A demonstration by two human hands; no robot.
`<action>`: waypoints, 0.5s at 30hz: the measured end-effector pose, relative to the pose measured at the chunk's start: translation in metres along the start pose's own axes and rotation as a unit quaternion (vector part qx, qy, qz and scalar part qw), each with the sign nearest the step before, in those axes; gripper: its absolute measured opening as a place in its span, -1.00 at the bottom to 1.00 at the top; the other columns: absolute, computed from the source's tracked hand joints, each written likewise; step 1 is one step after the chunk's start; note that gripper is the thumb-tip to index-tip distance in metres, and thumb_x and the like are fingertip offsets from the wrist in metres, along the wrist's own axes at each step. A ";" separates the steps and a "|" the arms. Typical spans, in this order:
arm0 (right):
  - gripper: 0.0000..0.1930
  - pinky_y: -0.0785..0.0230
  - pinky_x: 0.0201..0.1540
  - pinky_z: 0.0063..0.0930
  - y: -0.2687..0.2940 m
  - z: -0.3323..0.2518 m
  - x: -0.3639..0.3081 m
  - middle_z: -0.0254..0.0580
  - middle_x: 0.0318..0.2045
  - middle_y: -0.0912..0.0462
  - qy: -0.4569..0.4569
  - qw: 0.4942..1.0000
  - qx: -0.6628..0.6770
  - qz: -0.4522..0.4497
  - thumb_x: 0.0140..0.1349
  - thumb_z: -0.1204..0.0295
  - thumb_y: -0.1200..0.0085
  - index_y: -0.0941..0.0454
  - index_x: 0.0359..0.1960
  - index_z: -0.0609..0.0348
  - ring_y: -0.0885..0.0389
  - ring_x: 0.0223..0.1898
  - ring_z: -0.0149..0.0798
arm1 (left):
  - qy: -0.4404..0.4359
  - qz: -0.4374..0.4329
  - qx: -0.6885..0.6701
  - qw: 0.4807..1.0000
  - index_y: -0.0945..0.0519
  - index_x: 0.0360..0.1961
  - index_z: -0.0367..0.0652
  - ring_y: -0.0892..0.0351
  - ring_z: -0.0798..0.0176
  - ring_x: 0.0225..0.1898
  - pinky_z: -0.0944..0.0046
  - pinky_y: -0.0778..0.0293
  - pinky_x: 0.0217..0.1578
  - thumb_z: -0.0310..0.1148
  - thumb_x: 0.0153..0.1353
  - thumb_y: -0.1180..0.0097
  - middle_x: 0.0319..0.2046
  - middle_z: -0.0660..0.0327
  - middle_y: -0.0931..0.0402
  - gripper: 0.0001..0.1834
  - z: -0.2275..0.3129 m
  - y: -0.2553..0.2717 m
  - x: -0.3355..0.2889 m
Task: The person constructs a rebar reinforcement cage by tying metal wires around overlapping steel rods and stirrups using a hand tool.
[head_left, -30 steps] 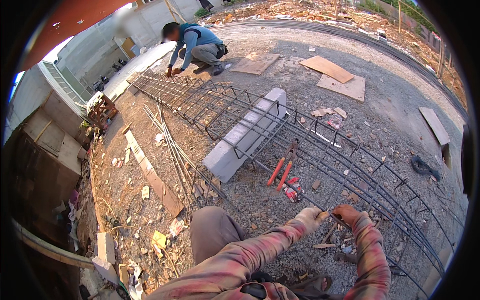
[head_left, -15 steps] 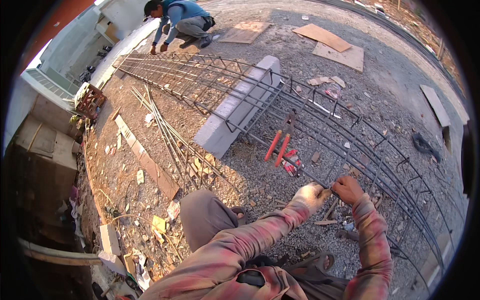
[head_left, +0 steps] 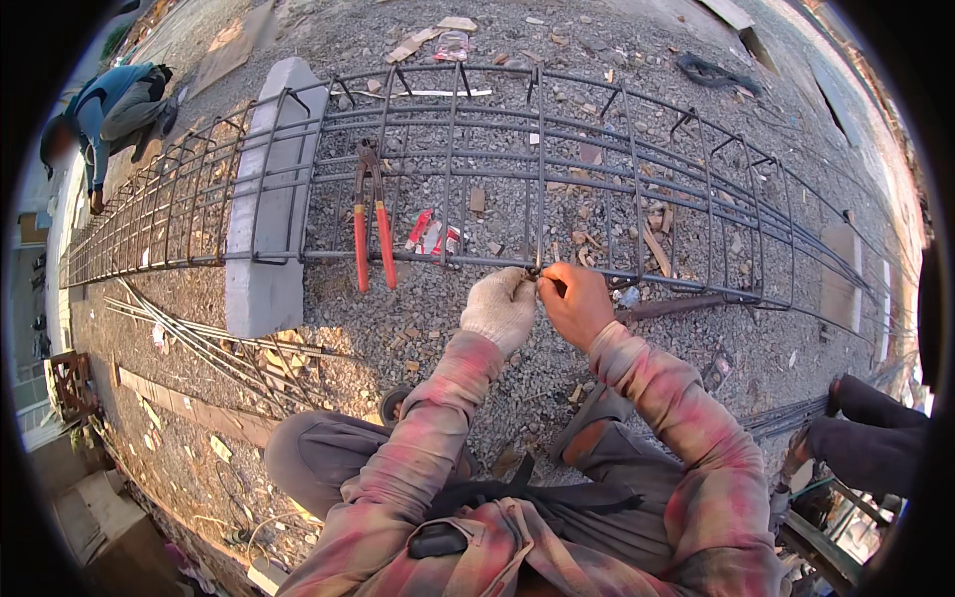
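Observation:
A long steel rebar cage (head_left: 450,171) runs across in front of me. My left hand (head_left: 502,308), in a pale work glove, is closed in a pinch at its near lower bar, where an upright stirrup meets it. Pressed up beside it, my bare right hand (head_left: 577,303) is also closed at that same joint. Whatever is between the fingers is too small to make out. To the left of my hands, pincers (head_left: 375,224) with red handles hang on the cage, jaws up, handles crossing the near bar.
A concrete block (head_left: 266,199) supports the cage on the left; another pale block (head_left: 841,276) lies under its right end. Loose rods (head_left: 199,333) and a wooden plank (head_left: 189,403) lie at left. A co-worker (head_left: 119,109) bends over the far-left end. Another person's legs (head_left: 865,438) show at right.
My view has swung round to the right, so the cage now lies across it and another person's legs appear. Both hands stay together at the near bar; the pincers still hang there.

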State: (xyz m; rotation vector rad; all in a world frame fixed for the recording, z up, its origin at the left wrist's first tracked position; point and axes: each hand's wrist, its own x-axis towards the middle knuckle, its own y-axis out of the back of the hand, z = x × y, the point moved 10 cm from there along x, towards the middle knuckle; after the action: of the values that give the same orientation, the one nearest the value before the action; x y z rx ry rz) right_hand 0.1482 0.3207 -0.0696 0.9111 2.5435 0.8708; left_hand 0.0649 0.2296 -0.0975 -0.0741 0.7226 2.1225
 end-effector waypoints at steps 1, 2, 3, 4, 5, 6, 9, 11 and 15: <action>-0.85 -0.34 -0.41 -0.21 -0.001 0.001 -0.003 0.01 -0.58 -0.55 -0.027 1.000 0.006 0.005 0.04 0.40 -0.03 -0.53 -0.49 0.24 -0.54 -0.50 0.03 | 0.014 -0.017 0.000 1.000 -0.57 -0.32 -0.23 -0.55 0.14 -0.43 0.22 -0.41 -0.36 -0.31 0.14 0.01 -0.52 0.05 -0.53 -0.78 -0.004 0.002 0.001; -0.85 -0.34 -0.41 -0.21 -0.004 0.003 -0.005 0.01 -0.58 -0.55 -0.034 0.999 0.005 0.009 0.04 0.40 -0.03 -0.53 -0.49 0.24 -0.54 -0.50 0.03 | 0.013 -0.025 0.000 1.000 -0.57 -0.32 -0.23 -0.55 0.14 -0.43 0.22 -0.41 -0.36 -0.31 0.14 0.01 -0.52 0.05 -0.53 -0.78 -0.006 0.006 0.003; -0.85 -0.35 -0.39 -0.22 -0.006 0.007 -0.007 0.01 -0.57 -0.56 -0.041 0.999 0.027 0.020 0.05 0.41 -0.04 -0.54 -0.46 0.25 -0.54 -0.49 0.03 | 0.020 -0.047 -0.028 0.998 -0.57 -0.34 -0.25 -0.52 0.22 -0.49 0.26 -0.39 -0.42 -0.30 0.14 0.00 -0.56 0.13 -0.51 -0.77 -0.009 0.007 0.005; -0.85 -0.37 -0.37 -0.23 -0.007 0.010 -0.009 0.02 -0.55 -0.56 -0.046 0.997 0.049 0.032 0.05 0.43 -0.04 -0.55 -0.42 0.26 -0.55 -0.48 0.02 | 0.027 -0.070 -0.057 0.996 -0.57 -0.36 -0.27 -0.49 0.29 -0.55 0.29 -0.37 -0.49 -0.30 0.13 0.00 -0.60 0.20 -0.49 -0.76 -0.011 0.006 0.007; -0.84 -0.38 -0.35 -0.26 -0.011 0.013 -0.010 0.04 -0.51 -0.58 -0.065 0.995 0.079 0.021 0.06 0.45 -0.05 -0.56 -0.37 0.27 -0.57 -0.45 0.03 | 0.054 -0.076 -0.105 0.990 -0.57 -0.37 -0.28 -0.37 0.43 -0.65 0.38 -0.28 -0.64 -0.31 0.13 0.00 -0.60 0.31 -0.45 -0.77 -0.015 0.007 0.009; -0.84 -0.38 -0.35 -0.26 -0.012 0.014 -0.011 0.04 -0.51 -0.58 -0.069 0.994 0.080 0.026 0.06 0.45 -0.05 -0.56 -0.37 0.27 -0.57 -0.45 0.03 | 0.052 -0.081 -0.103 0.990 -0.57 -0.37 -0.28 -0.37 0.43 -0.65 0.38 -0.28 -0.64 -0.31 0.13 0.00 -0.60 0.31 -0.45 -0.77 -0.013 0.008 0.010; -0.86 -0.38 -0.33 -0.31 -0.012 0.017 -0.019 0.06 -0.46 -0.56 -0.073 0.986 0.127 0.082 0.07 0.45 -0.04 -0.54 -0.39 0.28 -0.56 -0.40 0.00 | 0.227 -0.149 -0.411 0.871 -0.53 -0.32 -0.26 -0.14 0.60 -0.72 0.55 -0.05 -0.77 -0.34 0.19 0.02 -0.58 0.35 -0.37 -0.81 -0.006 -0.008 -0.010; -0.86 -0.37 -0.35 -0.39 -0.016 0.020 -0.026 -0.01 -0.46 -0.56 -0.073 0.987 0.118 0.078 0.12 0.46 -0.03 -0.54 -0.37 0.30 -0.55 -0.40 -0.14 | 0.252 -0.148 -0.488 0.822 -0.50 -0.28 -0.26 -0.15 0.60 -0.71 0.58 -0.05 -0.76 -0.35 0.22 0.04 -0.54 0.34 -0.38 -0.81 -0.001 -0.021 -0.016; -0.83 -0.44 -0.25 -0.40 -0.056 0.053 -0.042 -0.14 -0.38 -0.54 -0.201 0.833 0.515 0.018 0.11 0.44 0.04 -0.50 -0.30 0.25 -0.56 -0.34 -0.21 | 0.331 -0.124 -0.647 0.676 -0.43 -0.16 -0.22 -0.19 0.59 -0.65 0.61 -0.13 -0.73 -0.39 0.27 0.07 -0.45 0.31 -0.37 -0.83 0.007 -0.061 -0.039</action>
State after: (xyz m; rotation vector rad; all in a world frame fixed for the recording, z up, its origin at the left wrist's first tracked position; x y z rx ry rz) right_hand 0.1780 0.2820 -0.1426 1.2142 2.4864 -0.7657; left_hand 0.1368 0.2330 -0.1085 -1.6572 -0.5746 1.8742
